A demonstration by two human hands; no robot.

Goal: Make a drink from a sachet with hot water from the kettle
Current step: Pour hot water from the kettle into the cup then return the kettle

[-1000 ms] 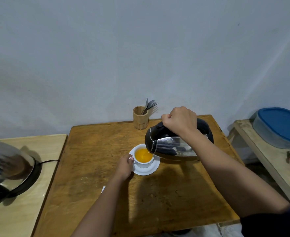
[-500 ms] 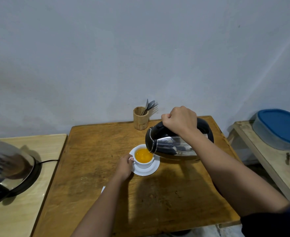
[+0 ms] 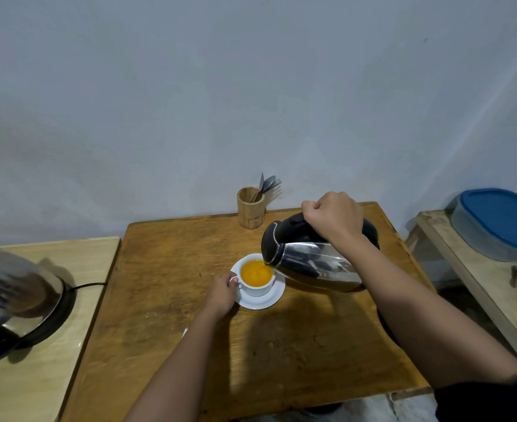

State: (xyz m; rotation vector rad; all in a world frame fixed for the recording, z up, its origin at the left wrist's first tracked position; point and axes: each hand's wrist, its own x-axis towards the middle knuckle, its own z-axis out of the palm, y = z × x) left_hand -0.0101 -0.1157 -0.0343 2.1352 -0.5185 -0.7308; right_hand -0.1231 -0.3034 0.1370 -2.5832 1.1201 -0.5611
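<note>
The pouring step is in hand. The right hand [image 3: 333, 219] is closed in a fist round the black handle of the steel kettle [image 3: 310, 263], which is tipped with its spout just over the rim of the white cup [image 3: 256, 283]. The cup stands on a white saucer [image 3: 269, 301] near the middle of the wooden surface [image 3: 165, 324] and holds orange liquid close to its brim. The left hand [image 3: 222, 292] steadies the cup, its fingers pinched on the small handle.

With the cup this full, the next move likely calls for righting the kettle gently, then stirring; cutlery stands in the wooden holder [image 3: 250, 208] by the wall.

No stream of water can be made out at the spout. A white scrap [image 3: 185, 332] peeks from behind the left forearm; whether it is the sachet cannot be told. A second kettle [image 3: 10, 300] at the left edge is cut off and blurred.
</note>
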